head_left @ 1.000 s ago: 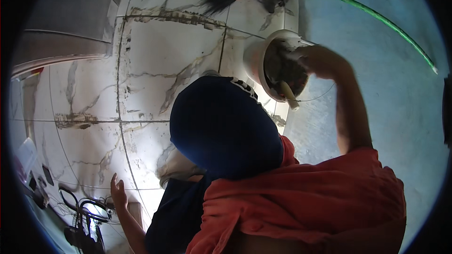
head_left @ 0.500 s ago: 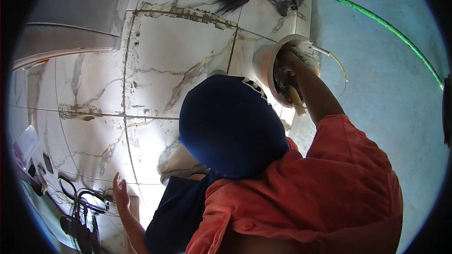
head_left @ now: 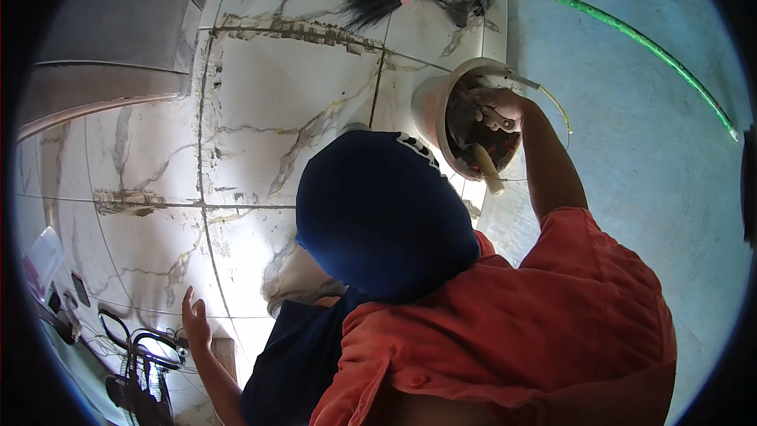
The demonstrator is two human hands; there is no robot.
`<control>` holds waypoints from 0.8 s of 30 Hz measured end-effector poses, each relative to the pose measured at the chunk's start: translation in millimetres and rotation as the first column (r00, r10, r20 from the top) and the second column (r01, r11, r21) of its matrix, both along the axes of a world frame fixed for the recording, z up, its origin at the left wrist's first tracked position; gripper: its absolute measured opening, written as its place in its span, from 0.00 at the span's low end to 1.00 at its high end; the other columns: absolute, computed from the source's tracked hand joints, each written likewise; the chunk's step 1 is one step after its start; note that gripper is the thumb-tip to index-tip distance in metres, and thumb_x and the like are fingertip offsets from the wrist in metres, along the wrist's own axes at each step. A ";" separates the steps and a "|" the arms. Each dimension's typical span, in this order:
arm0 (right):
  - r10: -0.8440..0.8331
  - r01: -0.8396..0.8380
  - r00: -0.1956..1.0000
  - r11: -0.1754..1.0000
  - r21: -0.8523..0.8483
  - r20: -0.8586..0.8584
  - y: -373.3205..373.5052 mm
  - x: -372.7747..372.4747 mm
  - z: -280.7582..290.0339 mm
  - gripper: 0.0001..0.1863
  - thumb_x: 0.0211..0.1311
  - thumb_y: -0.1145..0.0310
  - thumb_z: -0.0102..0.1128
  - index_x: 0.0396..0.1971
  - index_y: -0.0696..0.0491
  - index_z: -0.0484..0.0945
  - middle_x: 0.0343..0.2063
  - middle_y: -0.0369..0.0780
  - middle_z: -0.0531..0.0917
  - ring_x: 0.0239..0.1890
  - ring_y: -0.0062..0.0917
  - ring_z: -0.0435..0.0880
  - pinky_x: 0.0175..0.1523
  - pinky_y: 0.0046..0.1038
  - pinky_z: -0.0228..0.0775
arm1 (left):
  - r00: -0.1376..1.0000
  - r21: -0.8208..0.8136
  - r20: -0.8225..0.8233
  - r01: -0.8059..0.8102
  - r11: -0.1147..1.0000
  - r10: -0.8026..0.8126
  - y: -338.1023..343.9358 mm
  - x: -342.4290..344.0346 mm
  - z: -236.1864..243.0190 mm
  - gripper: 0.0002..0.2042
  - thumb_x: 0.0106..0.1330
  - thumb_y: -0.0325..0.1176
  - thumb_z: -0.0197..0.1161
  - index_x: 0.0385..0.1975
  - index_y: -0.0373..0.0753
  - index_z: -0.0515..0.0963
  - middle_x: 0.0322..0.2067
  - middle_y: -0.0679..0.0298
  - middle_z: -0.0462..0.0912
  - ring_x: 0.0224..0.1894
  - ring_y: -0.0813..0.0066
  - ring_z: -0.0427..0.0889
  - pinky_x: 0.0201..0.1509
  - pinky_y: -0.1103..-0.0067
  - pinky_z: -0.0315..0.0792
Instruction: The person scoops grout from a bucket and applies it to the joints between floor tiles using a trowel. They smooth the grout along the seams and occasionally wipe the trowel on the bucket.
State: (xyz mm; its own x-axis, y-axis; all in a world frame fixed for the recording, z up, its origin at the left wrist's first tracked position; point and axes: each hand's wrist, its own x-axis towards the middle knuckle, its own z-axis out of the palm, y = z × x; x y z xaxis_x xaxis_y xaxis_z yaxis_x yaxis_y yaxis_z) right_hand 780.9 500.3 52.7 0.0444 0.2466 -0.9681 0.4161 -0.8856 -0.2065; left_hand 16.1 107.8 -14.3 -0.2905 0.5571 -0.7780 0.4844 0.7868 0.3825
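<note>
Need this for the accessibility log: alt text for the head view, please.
A person in an orange shirt and dark blue head covering reaches their right hand into a white bucket holding dark mortar-like material and a wooden-handled tool. Their left hand hangs open above the marble-pattern tile floor. A green-handled broom lies beyond.

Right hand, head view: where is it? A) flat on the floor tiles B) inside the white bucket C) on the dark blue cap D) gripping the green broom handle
B: the right hand reaches into the white bucket, among the dark contents beside a wooden handle, while the left hand is spread open near the floor tiles, apart from it.
</note>
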 end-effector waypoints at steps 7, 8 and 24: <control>0.026 -0.026 0.997 1.000 -0.010 0.079 -8.0 5.0 28.8 0.17 0.74 0.62 0.45 0.59 0.44 0.72 0.24 0.33 0.79 0.18 0.19 0.72 0.18 0.24 0.61 | 1.000 0.054 0.004 -0.017 0.998 0.016 3.0 3.6 -4.5 0.24 0.73 0.35 0.53 0.68 0.41 0.66 0.65 0.52 0.70 0.60 0.55 0.76 0.65 0.64 0.68; 0.033 -0.030 0.992 0.999 -0.031 0.124 -6.2 -5.6 38.1 0.14 0.74 0.60 0.46 0.54 0.43 0.74 0.24 0.33 0.78 0.18 0.18 0.72 0.16 0.23 0.59 | 1.000 0.055 -0.015 -0.025 0.998 0.026 1.2 6.0 -1.0 0.24 0.73 0.35 0.54 0.68 0.40 0.66 0.65 0.53 0.71 0.59 0.56 0.77 0.64 0.64 0.69; 0.359 -0.357 0.931 0.933 -0.042 0.070 -30.6 -85.1 52.6 0.13 0.71 0.66 0.47 0.49 0.54 0.76 0.22 0.36 0.78 0.15 0.19 0.71 0.18 0.23 0.61 | 0.992 0.109 -0.045 -0.114 0.987 0.119 -8.7 4.8 7.3 0.24 0.70 0.38 0.58 0.66 0.42 0.69 0.62 0.52 0.75 0.56 0.51 0.80 0.60 0.64 0.72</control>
